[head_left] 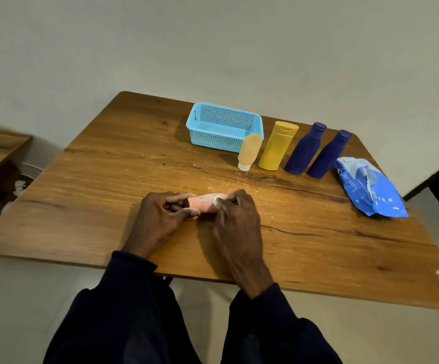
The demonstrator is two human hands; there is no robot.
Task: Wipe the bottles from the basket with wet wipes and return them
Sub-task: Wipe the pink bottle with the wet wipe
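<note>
A wooden table [108,179] fills the middle of the view, and white dust is scattered on its top. A low shelf [0,151] stands at the far left, apart from the table. On the far side of the table stands a light blue basket [223,127] with nothing visible inside. At the right edge lies a blue wipes pack [370,187] with its flap open. Between the basket and the pack four bottles stand upright in a row: two dark blue bottles [305,151] [328,155], then a yellow bottle [277,147], then a small pale orange tube [249,151] standing on its white cap just in front of the basket corner. Nothing lies between this row and the hands.

The pink bottle [202,204] lies on its side near the front edge of the table. Its long axis runs from left to right. Which end has the cap I cannot tell, because both ends are covered. It looks salmon pink with a pale marking on top.

The left hand [160,219] grips the left end of the bottle with curled fingers. The right hand [236,219] pinches a white wipe [217,199] against the right part of the bottle.
</note>
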